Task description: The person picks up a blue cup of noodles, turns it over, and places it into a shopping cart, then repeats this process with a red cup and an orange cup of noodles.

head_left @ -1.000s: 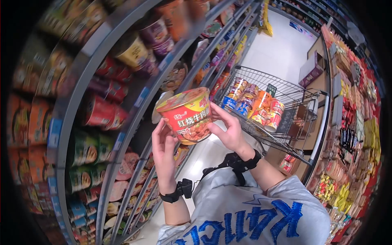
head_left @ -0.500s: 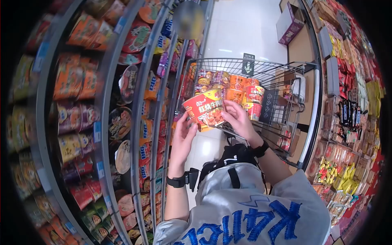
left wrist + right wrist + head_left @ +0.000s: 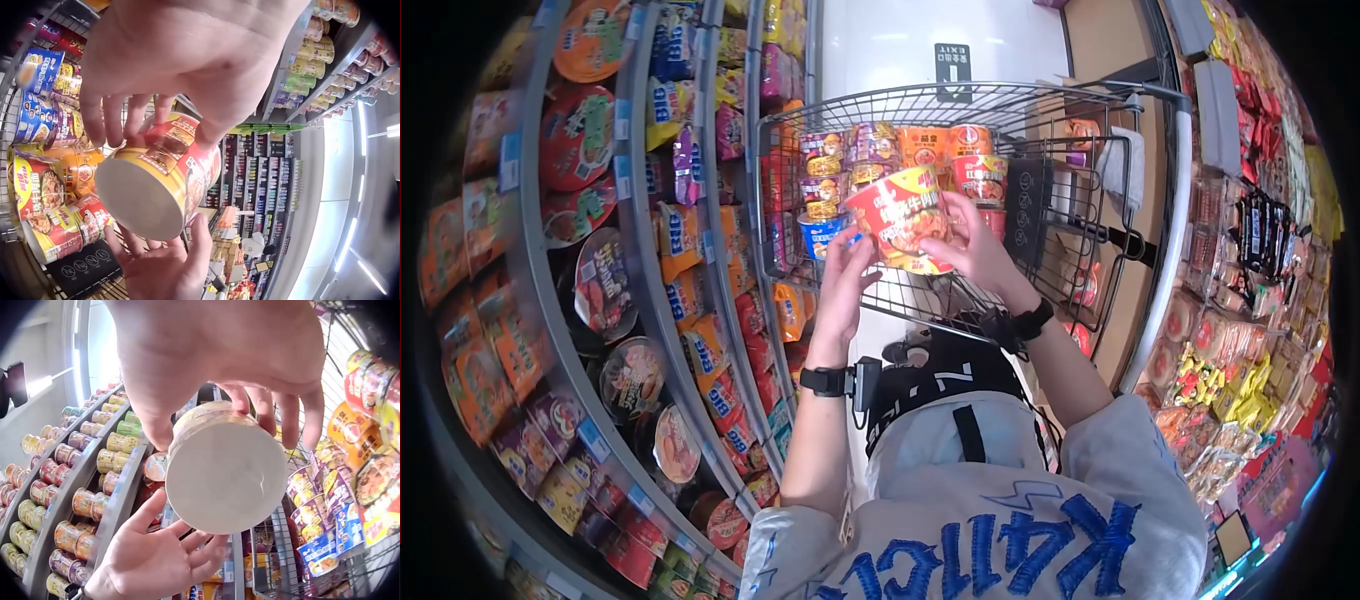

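Note:
Both hands hold a red and yellow instant noodle cup (image 3: 897, 222) above the near side of the shopping cart (image 3: 1182, 170). The left hand (image 3: 843, 292) grips the cup's left side. On the opposite side, the right hand (image 3: 980, 255) has its thumb on the front and its fingers around the wall. The cup is tilted, and its pale round base (image 3: 225, 478) faces the right wrist camera. Behind it in the cart stand several purple noodle cups (image 3: 872, 143), orange cups (image 3: 970, 141), red cups (image 3: 980, 180) and a blue cup (image 3: 822, 238).
Shelves of packaged noodles (image 3: 600, 285) line the left side. Racks of bagged snacks (image 3: 1235, 375) stand on the right beyond the cart. A dark panel (image 3: 1028, 205) and a white cloth (image 3: 1118, 168) are at the cart's handle end. An exit sign (image 3: 953, 72) marks the floor.
The view has turned from the shelf toward the cart. Both hands have brought the noodle cup from beside the shelf to over the cart, keeping hold of it.

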Available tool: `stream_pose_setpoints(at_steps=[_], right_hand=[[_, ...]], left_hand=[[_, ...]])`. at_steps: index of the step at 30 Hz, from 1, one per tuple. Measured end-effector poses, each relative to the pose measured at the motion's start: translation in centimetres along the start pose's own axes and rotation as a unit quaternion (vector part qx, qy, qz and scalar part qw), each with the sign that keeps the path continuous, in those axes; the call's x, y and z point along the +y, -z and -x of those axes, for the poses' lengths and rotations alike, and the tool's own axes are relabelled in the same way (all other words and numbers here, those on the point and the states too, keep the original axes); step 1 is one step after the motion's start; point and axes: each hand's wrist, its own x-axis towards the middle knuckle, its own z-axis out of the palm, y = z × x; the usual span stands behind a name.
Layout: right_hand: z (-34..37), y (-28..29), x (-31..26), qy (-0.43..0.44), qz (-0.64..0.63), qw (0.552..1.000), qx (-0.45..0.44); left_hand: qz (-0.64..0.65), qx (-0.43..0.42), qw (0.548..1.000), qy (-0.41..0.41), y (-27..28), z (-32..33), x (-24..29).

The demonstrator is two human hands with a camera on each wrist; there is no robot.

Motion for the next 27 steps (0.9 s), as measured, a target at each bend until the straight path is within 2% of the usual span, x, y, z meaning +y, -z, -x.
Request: stream_pose_setpoints(at_steps=[2, 3, 4, 6, 8, 10, 11, 12, 14, 16, 18, 19, 20, 21, 22, 24, 25, 26, 27], right_hand=[[-1.3, 0.5, -0.4, -0.04, 0.028, 0.999, 0.022], [-2.1, 0.3, -1.0, -0.037, -0.076, 0.996, 0.026], [-3.3, 1.0, -0.2, -0.041, -0.075, 0.996, 0.029], [-6.2, 2.6, 1.3, 0.032, 0.096, 0.993, 0.057], [-7.1, 3.6, 1.2, 0.024, 0.074, 0.996, 0.05], [-8.6, 4.4, 1.2, 0.024, 0.064, 0.998, 0.013], [-8.8, 5.1, 1.1, -0.02, 0.018, 0.999, -0.017], [-9.2, 5.5, 1.3, -0.021, 0.019, 0.999, -0.017], [-10.2, 6.4, 1.6, -0.034, 0.091, 0.994, -0.055], [-11.3, 6.8, 2.5, -0.027, 0.12, 0.989, -0.076], [-12.2, 6.6, 3.7, -0.092, -0.056, 0.984, -0.143], [-12.4, 6.3, 3.9, -0.094, -0.056, 0.984, -0.141], [-12.8, 6.0, 4.3, -0.074, -0.022, 0.991, -0.113], [-13.0, 5.6, 4.4, -0.054, 0.012, 0.995, -0.084], [-13.3, 5.5, 4.4, -0.056, 0.012, 0.995, -0.082], [-14.1, 5.8, 4.8, -0.093, -0.006, 0.996, -0.014], [-14.1, 5.9, 5.3, -0.012, -0.056, 0.998, -0.006], [-14.0, 6.1, 5.8, -0.014, -0.055, 0.998, -0.004], [-14.0, 6.1, 5.7, -0.103, -0.116, 0.987, 0.05]], left_hand=[[-0.013, -0.006, 1.0, -0.021, -1.1, -1.5, 0.5], [-0.018, -0.002, 1.0, -0.021, -1.4, -2.6, 0.4], [-0.017, -0.004, 1.0, -0.016, -1.8, -3.5, 0.6], [-0.01, -0.023, 1.0, -0.005, -2.6, -5.4, 0.4], [-0.006, -0.032, 0.999, 0.002, -2.9, -6.4, 0.4], [-0.037, -0.006, 0.999, 0.04, -3.0, -7.3, 0.2], [-0.031, 0.009, 0.999, 0.029, -2.7, -7.9, -0.1], [-0.03, 0.009, 0.999, 0.03, -2.6, -8.2, -0.1], [0.033, -0.001, 0.999, 0.0, -2.2, -8.8, -0.1], [0.026, -0.009, 1.0, 0.001, -1.2, -9.8, -0.5], [0.047, -0.074, 0.996, 0.021, -0.8, -10.7, -1.0], [0.075, -0.092, 0.992, 0.038, -0.9, -11.0, -1.3], [0.076, -0.092, 0.992, 0.04, -0.9, -11.4, -1.5], [0.128, -0.103, 0.985, 0.058, -0.9, -11.7, -1.7], [0.18, -0.114, 0.974, 0.076, -1.0, -12.0, -1.8], [0.192, -0.121, 0.971, 0.076, -0.8, -13.0, -2.1], [0.248, -0.137, 0.954, 0.096, -0.7, -13.5, -2.1], [0.303, -0.153, 0.934, 0.114, -0.7, -13.8, -2.3], [0.301, -0.133, 0.937, 0.113, -0.9, -13.9, -2.3]])
